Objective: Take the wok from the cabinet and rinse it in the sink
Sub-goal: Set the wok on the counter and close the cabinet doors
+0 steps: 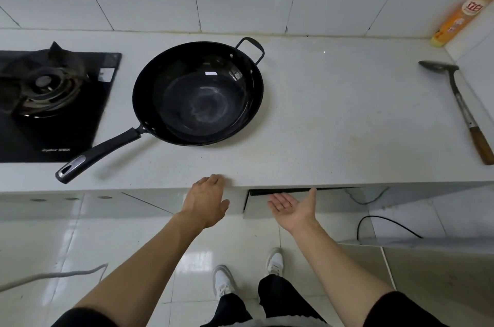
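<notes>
Wok (199, 94): black, sat upright on the worktop (334, 118), centre of frame, long handle toward lower left; judged already out of the cabinet. Sink: not in view; rinsing judged still to do. Left hand (205, 199): fingers relaxed, resting on the worktop edge, holding nothing. Right hand (294, 206): palm up, fingers spread, empty, before the cabinet door (256, 206), slightly ajar.

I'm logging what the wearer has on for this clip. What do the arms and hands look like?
Both forearms are bare, with black sleeves ending near the elbows. The left hand and right hand are bare too: no gloves, rings or watch visible. No cables or markings on either arm.
</notes>
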`<state>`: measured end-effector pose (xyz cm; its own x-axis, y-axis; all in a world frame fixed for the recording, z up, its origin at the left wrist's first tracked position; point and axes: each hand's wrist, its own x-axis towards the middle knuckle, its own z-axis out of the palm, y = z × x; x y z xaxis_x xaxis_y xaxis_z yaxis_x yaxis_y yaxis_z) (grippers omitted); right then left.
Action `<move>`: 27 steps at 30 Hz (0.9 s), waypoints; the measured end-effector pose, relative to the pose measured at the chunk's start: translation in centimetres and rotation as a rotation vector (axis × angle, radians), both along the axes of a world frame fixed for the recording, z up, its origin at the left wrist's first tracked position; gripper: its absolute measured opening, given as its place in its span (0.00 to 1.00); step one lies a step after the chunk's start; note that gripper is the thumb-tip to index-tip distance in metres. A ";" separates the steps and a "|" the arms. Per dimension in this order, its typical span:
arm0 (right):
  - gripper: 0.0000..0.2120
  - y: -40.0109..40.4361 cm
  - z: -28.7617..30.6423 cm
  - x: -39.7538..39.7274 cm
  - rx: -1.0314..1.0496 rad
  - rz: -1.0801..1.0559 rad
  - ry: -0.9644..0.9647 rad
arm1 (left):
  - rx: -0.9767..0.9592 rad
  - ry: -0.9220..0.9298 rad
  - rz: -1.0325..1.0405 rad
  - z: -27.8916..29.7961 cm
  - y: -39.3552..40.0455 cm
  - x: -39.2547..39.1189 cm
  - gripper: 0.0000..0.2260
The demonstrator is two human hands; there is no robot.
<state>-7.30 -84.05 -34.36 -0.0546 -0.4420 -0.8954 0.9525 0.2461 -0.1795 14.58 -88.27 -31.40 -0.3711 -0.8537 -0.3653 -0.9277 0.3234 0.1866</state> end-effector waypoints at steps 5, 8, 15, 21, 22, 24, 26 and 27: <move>0.46 -0.8 -0.1 0.2 -0.012 -0.041 -0.019 | 0.000 0.002 0.004 0.0 0.0 -0.1 0.26; 0.45 -0.8 -0.2 0.3 -0.012 -0.040 -0.012 | 0.002 0.007 0.006 -0.1 0.1 -0.1 0.25; 0.44 -1.1 0.1 0.3 0.004 0.005 0.025 | 0.003 0.003 0.006 -0.1 -0.1 -0.2 0.25; 0.45 -1.3 0.9 -0.3 0.033 0.128 0.078 | 0.025 -0.008 0.006 0.1 0.0 -0.1 0.26; 0.45 -1.4 1.2 -0.4 0.040 0.144 0.090 | 0.032 -0.008 0.007 0.2 0.0 -0.1 0.26; 0.44 -1.7 1.8 -0.6 0.068 0.183 0.127 | 0.050 -0.005 0.011 0.5 0.0 -0.2 0.26; 0.42 -1.8 2.5 -0.7 0.093 0.285 0.181 | 0.055 0.001 0.022 0.8 -0.1 -0.1 0.26; 0.41 -1.8 3.1 -0.7 0.094 0.363 0.214 | 0.048 0.006 0.028 1.1 -0.1 -0.1 0.26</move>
<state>-8.00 -85.82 -31.23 -0.0993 -0.3842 -0.9179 0.7452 0.5826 -0.3245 14.45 -88.33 -30.32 -0.3492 -0.8456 -0.4038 -0.9352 0.2876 0.2065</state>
